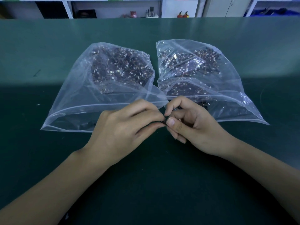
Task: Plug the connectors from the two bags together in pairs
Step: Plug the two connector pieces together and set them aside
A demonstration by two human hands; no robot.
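Green work mat (48,38): far edge well beyond the two bags, below white shelving (113,7); bare mat on the near side of the bags, around and between both forearms, and wide bare strips left of the left bag and right of the right bag. Left bag (78,98) and right bag (230,88): clear zip-type plastic, lying flat, side by side, inner corners touching or nearly so just beyond the hands; open mouths turned toward the near edge. Loose connectors (120,69) heaped in the far half of each bag, dark leads with small white housings. Left hand (123,127) and right hand (191,124): just on the near side of the bags' inner corners, fingertips meeting above the mat. Left hand: thumb and forefinger pinched on a small dark connector piece (164,122). Right hand: thumb and curled forefinger pinched on the same spot from the opposite side, remaining fingers folded under. Held connector piece: almost wholly covered by the fingertips, only a dark sliver visible; one part or two mated parts cannot be told. Single connectors inside the bags: too small and blurred by plastic glare to distinguish. Shelf items: too distant to identify. Both forearms cut off at the lower frame edge.
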